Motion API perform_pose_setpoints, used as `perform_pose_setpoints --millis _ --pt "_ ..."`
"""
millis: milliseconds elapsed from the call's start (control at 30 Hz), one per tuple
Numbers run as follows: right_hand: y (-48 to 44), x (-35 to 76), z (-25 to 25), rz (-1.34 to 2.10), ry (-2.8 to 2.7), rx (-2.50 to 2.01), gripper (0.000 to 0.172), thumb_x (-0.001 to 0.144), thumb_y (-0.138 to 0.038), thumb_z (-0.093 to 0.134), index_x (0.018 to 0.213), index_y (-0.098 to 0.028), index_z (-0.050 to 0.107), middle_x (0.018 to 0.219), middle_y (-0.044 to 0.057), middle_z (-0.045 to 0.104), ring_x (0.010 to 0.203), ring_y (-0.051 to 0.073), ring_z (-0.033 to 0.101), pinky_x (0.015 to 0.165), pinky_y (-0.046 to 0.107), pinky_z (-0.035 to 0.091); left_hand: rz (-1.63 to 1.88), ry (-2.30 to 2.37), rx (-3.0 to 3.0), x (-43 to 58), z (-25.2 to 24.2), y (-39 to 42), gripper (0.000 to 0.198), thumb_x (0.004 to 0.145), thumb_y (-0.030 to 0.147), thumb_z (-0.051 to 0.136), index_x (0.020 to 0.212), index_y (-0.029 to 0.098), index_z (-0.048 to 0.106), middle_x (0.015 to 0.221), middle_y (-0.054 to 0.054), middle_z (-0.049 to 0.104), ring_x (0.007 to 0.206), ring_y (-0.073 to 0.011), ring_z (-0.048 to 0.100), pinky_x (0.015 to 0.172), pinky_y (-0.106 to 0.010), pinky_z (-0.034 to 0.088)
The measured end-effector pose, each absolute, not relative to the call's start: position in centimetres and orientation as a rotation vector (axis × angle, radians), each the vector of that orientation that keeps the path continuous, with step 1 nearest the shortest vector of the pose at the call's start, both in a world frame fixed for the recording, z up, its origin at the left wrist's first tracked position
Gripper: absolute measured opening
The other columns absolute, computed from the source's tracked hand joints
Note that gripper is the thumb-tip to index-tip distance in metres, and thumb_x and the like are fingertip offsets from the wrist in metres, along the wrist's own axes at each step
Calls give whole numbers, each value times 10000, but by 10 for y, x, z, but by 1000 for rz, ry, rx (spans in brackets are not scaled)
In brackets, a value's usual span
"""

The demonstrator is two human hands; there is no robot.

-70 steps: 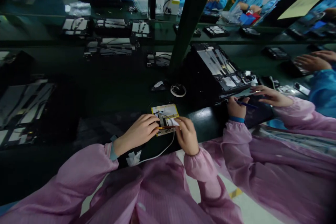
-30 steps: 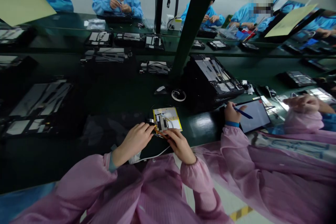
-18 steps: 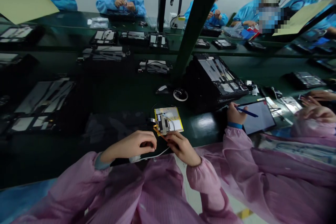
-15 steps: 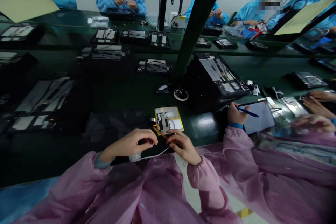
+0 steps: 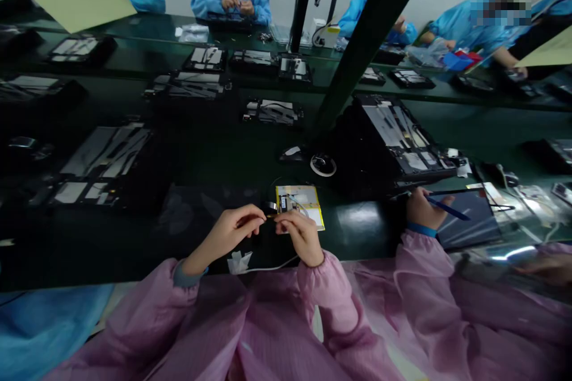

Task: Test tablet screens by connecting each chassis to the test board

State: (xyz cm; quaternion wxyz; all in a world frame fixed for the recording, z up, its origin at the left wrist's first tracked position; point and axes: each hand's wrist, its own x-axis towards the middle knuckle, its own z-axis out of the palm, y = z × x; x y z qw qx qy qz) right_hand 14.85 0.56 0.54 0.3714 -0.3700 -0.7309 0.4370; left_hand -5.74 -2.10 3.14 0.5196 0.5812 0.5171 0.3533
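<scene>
A flat battery-like part with a yellow border (image 5: 311,197) lies on the dark green table, with a small board and strips on it. At its lower left corner my right hand (image 5: 300,232) pinches a thin orange strip (image 5: 271,216). My left hand (image 5: 236,227) is closed at the strip's left end, its thumb and finger pressed together. Just behind the fingertips sits a small dark round part (image 5: 269,207). Below the hands, a white cable (image 5: 272,267) runs along the table edge from a crumpled whitish piece (image 5: 239,262).
A tall stack of opened devices (image 5: 397,137) stands behind right, near a white ring (image 5: 323,165). More devices (image 5: 107,152) lie left. At right, a co-worker's hand (image 5: 422,211) holds a blue tool over a tablet (image 5: 469,217). A dark post (image 5: 366,41) rises behind.
The view has shifted, so the scene sits further right. My hands have come closer together, and both are now at the orange strip. The whitish piece is now uncovered by my left hand.
</scene>
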Motion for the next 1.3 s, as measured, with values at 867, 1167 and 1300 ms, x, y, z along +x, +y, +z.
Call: perform_pose_setpoints --millis 867,1167,1300 --pt "16 138 3 866 -2163 -907 146 935 -219 522 953 -212 667 841 42 636 836 191 504 739 328 426 722 1415 2078 -51 21 -20 106 948 189 476 893 202 565 832 23 638 746 -105 621 712 -210 453" --pt "16 138 -1 914 -2068 -915 166 943 -232 518 916 -223 682 796 32 642 794 182 509 714 333 425 724 1442 2078 -51 18 -21 103 946 200 481 861 207 538 802 34 629 724 -102 620 692 -207 448" --pt "15 138 -2 910 -2064 -930 174 944 -234 514 917 -228 685 793 33 635 799 187 509 709 339 428 723 1459 2034 -51 17 -20 89 940 203 492 859 210 529 792 45 628 707 -96 617 676 -200 445"
